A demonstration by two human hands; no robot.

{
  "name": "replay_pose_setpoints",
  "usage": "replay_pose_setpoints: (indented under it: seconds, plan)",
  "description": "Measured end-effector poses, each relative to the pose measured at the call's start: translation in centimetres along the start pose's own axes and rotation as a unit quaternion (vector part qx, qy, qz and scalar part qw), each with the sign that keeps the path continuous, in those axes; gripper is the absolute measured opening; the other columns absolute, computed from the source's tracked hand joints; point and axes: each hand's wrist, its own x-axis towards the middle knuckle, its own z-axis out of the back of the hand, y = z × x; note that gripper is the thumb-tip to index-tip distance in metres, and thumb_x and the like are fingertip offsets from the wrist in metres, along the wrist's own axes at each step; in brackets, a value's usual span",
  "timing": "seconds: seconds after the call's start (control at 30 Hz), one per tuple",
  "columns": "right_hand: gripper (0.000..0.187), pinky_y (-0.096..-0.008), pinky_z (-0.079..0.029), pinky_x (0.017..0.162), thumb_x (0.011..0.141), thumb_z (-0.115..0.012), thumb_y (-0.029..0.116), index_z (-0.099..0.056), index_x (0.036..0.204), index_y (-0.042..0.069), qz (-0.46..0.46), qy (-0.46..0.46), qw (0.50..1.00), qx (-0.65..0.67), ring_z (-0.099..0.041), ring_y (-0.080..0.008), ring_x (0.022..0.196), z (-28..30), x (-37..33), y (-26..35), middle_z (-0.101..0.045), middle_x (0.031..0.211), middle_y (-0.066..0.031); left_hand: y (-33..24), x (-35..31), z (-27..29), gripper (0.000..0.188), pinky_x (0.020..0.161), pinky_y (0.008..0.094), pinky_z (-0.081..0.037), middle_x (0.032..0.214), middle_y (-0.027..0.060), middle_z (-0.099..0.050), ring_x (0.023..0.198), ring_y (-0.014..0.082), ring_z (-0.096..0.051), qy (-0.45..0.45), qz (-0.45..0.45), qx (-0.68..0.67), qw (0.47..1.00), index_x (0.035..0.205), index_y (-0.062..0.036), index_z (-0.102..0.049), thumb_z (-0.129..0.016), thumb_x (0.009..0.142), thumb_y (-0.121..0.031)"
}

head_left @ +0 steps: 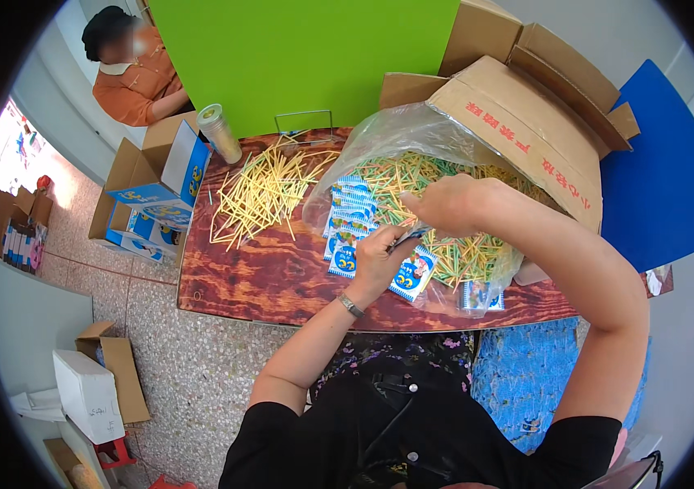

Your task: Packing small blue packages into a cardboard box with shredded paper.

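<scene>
My left hand (380, 259), a bracelet at its wrist, grips a small packet (412, 234) above the near middle of the table. Just beyond it, my right hand (451, 204) is closed beside the packet's upper end; whatever its fingers hold is hidden. Under both hands lies a heap of thin yellow, green and orange sticks (469, 259) in a clear plastic bag (392, 145). Overlapping blue-and-white packets (351, 210) lie at the heap's left side. Another such packet (414, 273) rests below my left hand.
The bag spills from a tipped cardboard box (526, 122) at the right. Loose yellow sticks (269, 191) and a clear cylindrical jar (221, 137) are on the table's left (225, 281). Open blue cartons (159, 183) stand beyond that edge. Another person (131, 77) is at far left.
</scene>
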Motion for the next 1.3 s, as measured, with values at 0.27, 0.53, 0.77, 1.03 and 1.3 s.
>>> replay_pose_setpoints:
  seconds: [0.27,0.53,0.77,1.03,1.3]
  plan:
    - [0.048,-0.0487,-0.053,0.074,0.084,-0.070,0.019,-0.049,0.124,0.003,0.014,-0.046,0.998,0.043,-0.067,-0.0389,0.084,0.4,-0.4,-2.6,-0.068,0.081,-0.0201,1.1,0.8,-2.0,0.017,0.066,0.0214,-0.050,0.089,0.0038,-0.069,0.077,0.0077,-0.064,0.012,0.079,-0.142,0.987,0.103,0.0016,-0.067,-0.067,0.087,0.000]
    - [0.016,-0.0477,-0.051,0.075,0.086,-0.063,0.013,-0.063,0.100,0.004,0.040,-0.165,0.985,0.009,-0.065,-0.0391,0.086,-2.0,-1.5,-5.9,-0.067,0.086,-0.0196,2.1,2.6,-4.1,0.018,0.073,0.0242,-0.056,0.095,0.0052,-0.069,0.081,0.0092,-0.066,0.055,0.139,-0.262,0.953,0.109,0.0025,-0.067,-0.061,0.093,-0.005]
    - [0.011,-0.0465,-0.050,0.068,0.089,-0.061,0.015,-0.062,0.092,0.005,0.005,-0.339,0.922,0.189,-0.064,-0.0385,0.075,-4.9,-3.0,-7.4,-0.065,0.078,-0.0184,2.6,3.1,-4.2,0.016,0.073,0.0242,-0.056,0.096,0.0055,-0.070,0.081,0.0092,-0.066,0.065,0.142,-0.278,0.948,0.106,0.0035,-0.066,-0.061,0.093,-0.005]
    - [0.014,-0.0436,-0.052,0.072,0.088,-0.062,0.014,-0.066,0.099,0.005,0.055,-0.398,0.888,0.225,-0.065,-0.0359,0.078,-6.1,-2.8,-7.6,-0.068,0.085,-0.0166,2.6,2.7,-3.9,0.012,0.074,0.0257,-0.057,0.095,0.0061,-0.069,0.082,0.0097,-0.066,0.065,0.151,-0.277,0.947,0.101,0.0038,-0.066,-0.060,0.094,-0.004]
    - [0.016,-0.0412,-0.052,0.074,0.088,-0.062,0.009,-0.067,0.103,0.006,0.076,-0.432,0.882,0.169,-0.065,-0.0337,0.082,-5.9,-3.4,-6.5,-0.066,0.088,-0.0140,2.6,2.4,-3.6,0.020,0.073,0.0245,-0.056,0.098,0.0064,-0.071,0.083,0.0093,-0.067,0.047,0.152,-0.325,0.932,0.110,0.0029,-0.066,-0.058,0.096,-0.009]
